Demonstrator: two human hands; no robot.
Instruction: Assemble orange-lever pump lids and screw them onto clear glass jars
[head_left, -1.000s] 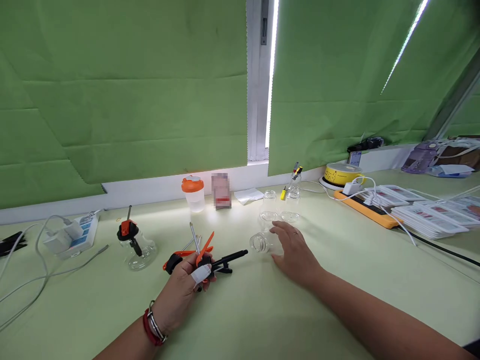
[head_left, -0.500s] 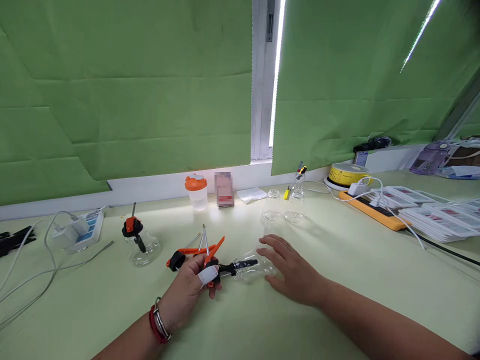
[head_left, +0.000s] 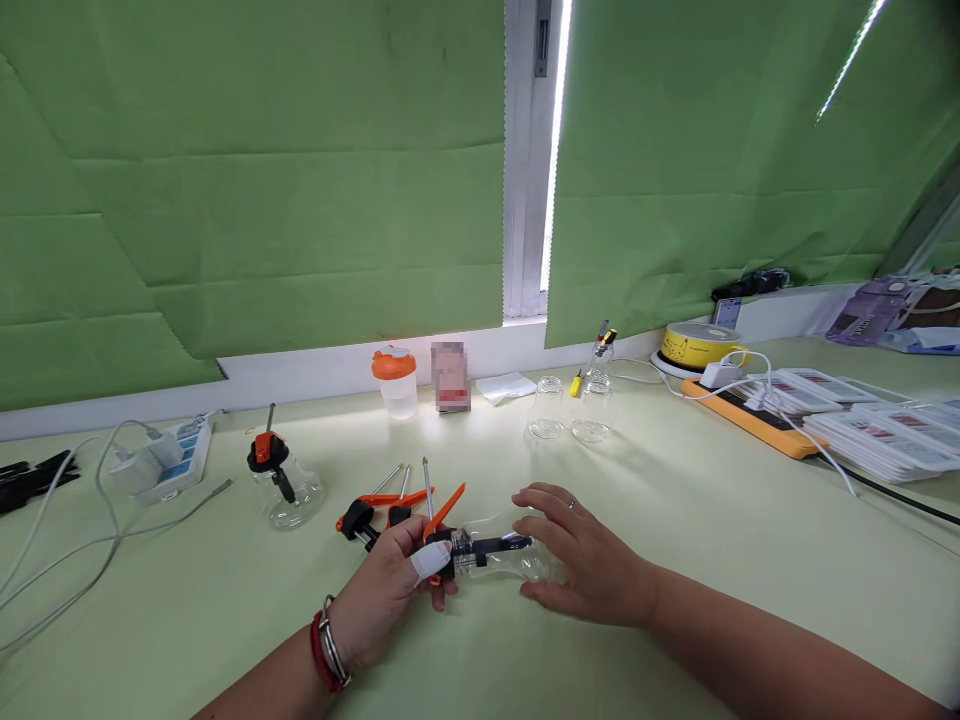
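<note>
My left hand (head_left: 409, 570), with white tape on its thumb, grips a black-and-orange pump head (head_left: 442, 545) with an orange lever and a thin metal spout. My right hand (head_left: 574, 545) curls round the base of a clear bottle (head_left: 502, 525) lying on its side. The pump head's black tube reaches inside the bottle, and the threaded neck is up against the head; whether the threads have caught cannot be seen. Beyond my left hand lie more pump heads (head_left: 361, 517), partly hidden by it. A clear bottle with a pump head fitted (head_left: 292, 495) stands to the left.
Two clear bottles (head_left: 547, 410) stand upside down toward the back, near screwdrivers (head_left: 604, 345) in a clear container. An orange-lidded cup (head_left: 395, 380) is by the wall. Cables and a power strip (head_left: 180, 465) lie left; an orange power strip (head_left: 757, 415) and stacked cards (head_left: 885, 440) lie right.
The bottle has moved left over the black tube, so its neck now meets the pump head. Both hands have come a little closer together.
</note>
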